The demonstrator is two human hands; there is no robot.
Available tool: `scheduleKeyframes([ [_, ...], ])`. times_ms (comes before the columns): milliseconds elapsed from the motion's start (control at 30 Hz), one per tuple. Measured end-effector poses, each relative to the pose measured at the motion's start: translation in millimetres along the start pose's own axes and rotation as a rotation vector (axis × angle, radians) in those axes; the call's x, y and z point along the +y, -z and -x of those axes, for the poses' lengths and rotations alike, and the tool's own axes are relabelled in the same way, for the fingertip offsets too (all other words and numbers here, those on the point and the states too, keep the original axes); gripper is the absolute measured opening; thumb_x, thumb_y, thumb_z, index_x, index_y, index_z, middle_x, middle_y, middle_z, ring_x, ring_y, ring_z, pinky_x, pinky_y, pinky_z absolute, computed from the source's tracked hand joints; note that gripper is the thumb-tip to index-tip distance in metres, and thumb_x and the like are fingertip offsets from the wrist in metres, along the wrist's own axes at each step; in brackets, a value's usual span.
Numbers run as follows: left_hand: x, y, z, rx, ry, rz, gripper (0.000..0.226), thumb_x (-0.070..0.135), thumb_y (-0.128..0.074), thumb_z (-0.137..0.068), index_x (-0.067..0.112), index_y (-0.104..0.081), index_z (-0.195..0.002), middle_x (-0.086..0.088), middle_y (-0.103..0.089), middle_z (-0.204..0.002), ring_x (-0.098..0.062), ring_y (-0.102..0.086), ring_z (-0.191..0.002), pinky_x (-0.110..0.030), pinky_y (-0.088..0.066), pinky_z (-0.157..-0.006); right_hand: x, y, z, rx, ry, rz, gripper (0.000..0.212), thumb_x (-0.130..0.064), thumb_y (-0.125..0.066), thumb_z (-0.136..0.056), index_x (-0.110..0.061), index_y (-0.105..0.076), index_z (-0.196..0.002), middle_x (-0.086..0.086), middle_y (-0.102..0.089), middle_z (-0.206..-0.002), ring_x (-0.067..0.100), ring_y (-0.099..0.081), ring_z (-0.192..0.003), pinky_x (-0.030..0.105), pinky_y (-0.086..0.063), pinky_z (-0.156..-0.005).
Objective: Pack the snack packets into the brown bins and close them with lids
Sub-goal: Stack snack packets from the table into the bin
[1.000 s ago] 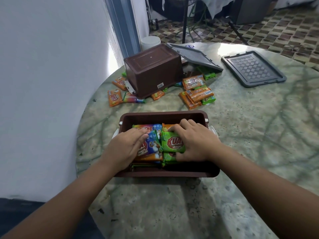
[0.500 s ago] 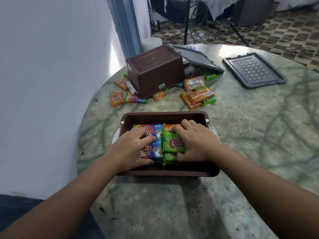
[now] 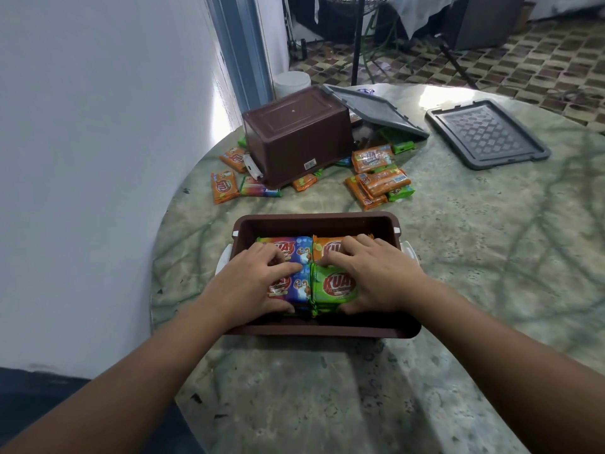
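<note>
Inside the open brown bin (image 3: 314,224), the blue packet (image 3: 299,285) is pressed by the left hand (image 3: 253,285) and the green packet (image 3: 332,286) by the right hand (image 3: 376,276), fingers loosely bent.

Left hand (image 3: 253,285) and right hand (image 3: 376,276) press packets (image 3: 332,285) in brown bin (image 3: 314,221).
</note>
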State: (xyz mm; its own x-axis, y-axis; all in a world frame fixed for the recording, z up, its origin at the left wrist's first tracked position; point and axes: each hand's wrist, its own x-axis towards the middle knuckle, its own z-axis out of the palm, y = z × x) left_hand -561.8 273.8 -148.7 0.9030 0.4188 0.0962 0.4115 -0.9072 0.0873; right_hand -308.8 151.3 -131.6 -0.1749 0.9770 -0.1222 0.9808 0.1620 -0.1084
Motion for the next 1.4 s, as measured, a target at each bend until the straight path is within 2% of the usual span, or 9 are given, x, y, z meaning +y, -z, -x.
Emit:
scheduleKeyframes([
  [367, 0, 0, -1, -0.006, 0.018, -0.004, 0.08, 0.076, -0.07, -0.071, 0.031, -0.06, -0.137, 0.007, -0.053, -0.113, -0.014, -0.046, -0.103, -0.034, -0.051, -0.084, -2, 1, 2, 0.018, 0.004, -0.016, 0.093, -0.079, -0.069, -0.07, -0.04, -0.039, -0.149, -0.006, -0.044, -0.135, 0.018, -0.043, -0.126, 0.036, -0.039, -0.104],
  [567, 0, -1, -1, 0.004, 0.013, -0.002, 0.081, 0.078, -0.069, -0.071, 0.032, -0.06, -0.137, 0.007, -0.053, -0.113, -0.013, -0.047, -0.104, -0.034, -0.051, -0.084, 0, -3, 1, 0.039, 0.011, -0.019, 0.094, -0.075, -0.069, -0.07, -0.046, -0.026, -0.148, -0.003, -0.044, -0.132, 0.02, -0.045, -0.123, 0.039, -0.04, -0.105],
  [700, 2, 2, 0, 0.004, 0.028, 0.002, 0.085, 0.087, -0.061, -0.071, 0.034, -0.06, -0.137, 0.009, -0.053, -0.113, -0.012, -0.046, -0.105, -0.033, -0.05, -0.086, 0, -3, 2, 0.05, 0.01, -0.003, 0.085, -0.077, -0.069, -0.071, -0.046, -0.035, -0.143, -0.005, -0.04, -0.128, 0.017, -0.042, -0.119, 0.034, -0.038, -0.099],
  [833, 10, 6, 0, 0.131, 0.074, 0.062, 0.082, 0.089, -0.059, -0.073, 0.03, -0.065, -0.131, 0.007, -0.052, -0.11, -0.014, -0.048, -0.103, -0.035, -0.049, -0.089, -1, 0, 4, 0.129, -0.035, -0.045, 0.082, -0.093, -0.05, -0.073, -0.044, -0.045, -0.138, -0.007, -0.04, -0.12, 0.014, -0.04, -0.109, 0.036, -0.041, -0.097],
  [900, 12, 8, -1, 0.22, 0.143, 0.069, 0.079, 0.085, -0.056, -0.079, 0.025, -0.063, -0.13, 0.004, -0.05, -0.111, -0.016, -0.047, -0.103, -0.036, -0.048, -0.089, -2, -2, 7, 0.348, -0.128, -0.099, 0.072, -0.087, -0.043, -0.084, -0.035, -0.054, -0.133, -0.004, -0.045, -0.115, 0.016, -0.04, -0.105, 0.038, -0.043, -0.094],
  [1000, 10, 7, -1, 0.295, 0.386, -0.007, 0.08, 0.082, -0.048, -0.084, 0.017, -0.055, -0.132, -0.003, -0.045, -0.116, -0.021, -0.041, -0.107, -0.039, -0.044, -0.093, 0, -7, 11, 0.613, -0.474, -0.18, 0.064, -0.065, -0.056, -0.09, -0.024, -0.048, -0.138, 0.006, -0.04, -0.122, 0.024, -0.036, -0.111, 0.038, -0.039, -0.094],
  [1133, 4, 4, -5, 0.213, 0.754, -0.013, 0.087, 0.08, -0.042, -0.088, 0.012, -0.039, -0.143, -0.013, -0.038, -0.129, -0.031, -0.037, -0.118, -0.044, -0.038, -0.103, 14, -13, 12, 0.36, -0.879, -0.629, 0.061, -0.057, -0.059, -0.093, -0.019, -0.042, -0.138, 0.009, -0.047, -0.133, 0.029, -0.051, -0.116, 0.045, -0.048, -0.095],
  [1233, -4, 3, -9, 0.132, 0.877, 0.169, 0.087, 0.074, -0.046, -0.091, 0.009, -0.032, -0.147, -0.017, -0.038, -0.139, -0.034, -0.038, -0.128, -0.047, -0.039, -0.107, 22, -13, 8, 0.232, -0.902, -0.778, 0.038, -0.057, -0.058, -0.094, -0.025, -0.051, -0.113, -0.005, -0.063, -0.102, 0.016, -0.06, -0.085, 0.037, -0.048, -0.07],
  [1400, -10, 5, -13, 0.105, 0.964, 0.448, 0.044, 0.052, -0.044, -0.103, 0.012, -0.045, -0.121, -0.011, -0.062, -0.115, -0.031, -0.061, -0.103, -0.046, -0.051, -0.085, 26, -18, 4, 0.262, -0.913, -0.803, 0.032, -0.056, -0.058, -0.093, -0.029, -0.057, -0.111, -0.007, -0.067, -0.099, 0.02, -0.064, -0.093, 0.039, -0.052, -0.077],
])
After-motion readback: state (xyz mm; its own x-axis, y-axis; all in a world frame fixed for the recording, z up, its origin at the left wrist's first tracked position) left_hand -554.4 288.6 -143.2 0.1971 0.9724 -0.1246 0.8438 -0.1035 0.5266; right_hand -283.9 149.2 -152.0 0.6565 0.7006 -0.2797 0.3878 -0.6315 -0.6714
